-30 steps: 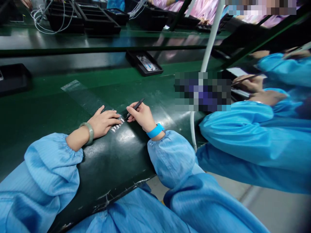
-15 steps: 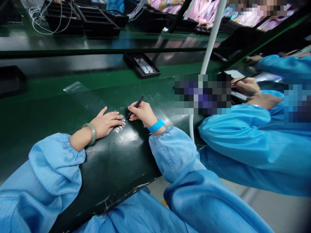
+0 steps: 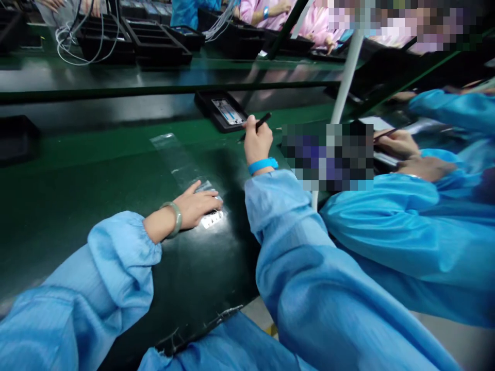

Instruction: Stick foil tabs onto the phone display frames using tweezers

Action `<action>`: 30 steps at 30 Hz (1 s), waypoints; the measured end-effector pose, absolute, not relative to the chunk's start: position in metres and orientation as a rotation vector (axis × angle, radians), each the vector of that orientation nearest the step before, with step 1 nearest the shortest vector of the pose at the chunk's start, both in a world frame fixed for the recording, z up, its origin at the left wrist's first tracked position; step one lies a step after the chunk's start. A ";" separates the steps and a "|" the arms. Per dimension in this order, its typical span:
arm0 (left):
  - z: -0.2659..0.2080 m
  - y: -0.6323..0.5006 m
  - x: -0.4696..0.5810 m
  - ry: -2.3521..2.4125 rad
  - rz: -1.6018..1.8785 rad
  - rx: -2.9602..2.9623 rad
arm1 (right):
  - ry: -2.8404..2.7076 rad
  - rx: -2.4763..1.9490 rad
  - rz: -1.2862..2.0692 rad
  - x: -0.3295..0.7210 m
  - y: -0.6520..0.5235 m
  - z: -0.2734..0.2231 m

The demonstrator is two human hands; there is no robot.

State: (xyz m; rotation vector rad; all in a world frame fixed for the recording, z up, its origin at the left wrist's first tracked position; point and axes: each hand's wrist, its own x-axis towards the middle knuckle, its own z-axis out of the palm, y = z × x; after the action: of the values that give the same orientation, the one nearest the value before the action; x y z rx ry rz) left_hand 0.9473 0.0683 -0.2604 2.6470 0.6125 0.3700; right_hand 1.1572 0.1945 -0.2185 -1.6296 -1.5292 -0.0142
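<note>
My left hand [image 3: 198, 207] lies flat on the green bench, fingers stretched out, pressing on a clear plastic strip [image 3: 183, 172]. By its fingertips is the strip's near end, with small white labels [image 3: 212, 219]. My right hand [image 3: 258, 141], closed in a pen grip, holds black tweezers [image 3: 263, 120]. Their blunt end points up and right; the fine tip is hard to make out. Just left of this hand, a black tray [image 3: 209, 111] carries a phone part [image 3: 229, 112] with a pale frame and blue strips.
Another black tray [image 3: 17, 136] sits at the left. A white post [image 3: 350, 72] rises right of my right arm. Beyond it, a co-worker's hands [image 3: 406, 152] work at the bench. Black bins [image 3: 157, 44] and pale cables [image 3: 87, 54] line the far shelf.
My right hand, with the tweezers, has left the labels and moved up and right, beside the phone tray. My left hand and the strip appear further right in the view.
</note>
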 end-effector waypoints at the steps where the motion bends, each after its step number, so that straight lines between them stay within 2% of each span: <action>1: -0.262 0.069 0.954 0.586 0.367 2.647 | -1.664 -1.859 -0.212 1.163 0.209 -0.217; 7: -0.269 0.068 0.957 0.722 0.510 2.608 | -2.233 -1.909 -0.198 1.181 0.253 -0.211; 14: -0.277 0.072 0.947 0.925 0.673 2.452 | -2.522 -1.922 -0.383 1.185 0.278 -0.208; 21: -0.269 0.080 0.932 1.020 1.005 2.031 | -2.621 -1.584 -0.621 1.140 0.260 -0.173; 26: -0.264 0.084 0.889 1.096 1.364 1.472 | -2.729 -1.271 -0.710 1.087 0.225 -0.156; 30: -0.255 0.076 0.849 1.075 1.477 1.067 | -2.884 -0.983 -0.711 1.041 0.180 -0.149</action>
State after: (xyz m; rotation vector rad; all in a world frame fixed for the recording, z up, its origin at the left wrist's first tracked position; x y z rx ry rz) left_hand 0.8487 0.0763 -0.2551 1.0670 1.0747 1.4772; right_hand 1.0406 0.1798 -0.1486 -0.9827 -2.8836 -0.7111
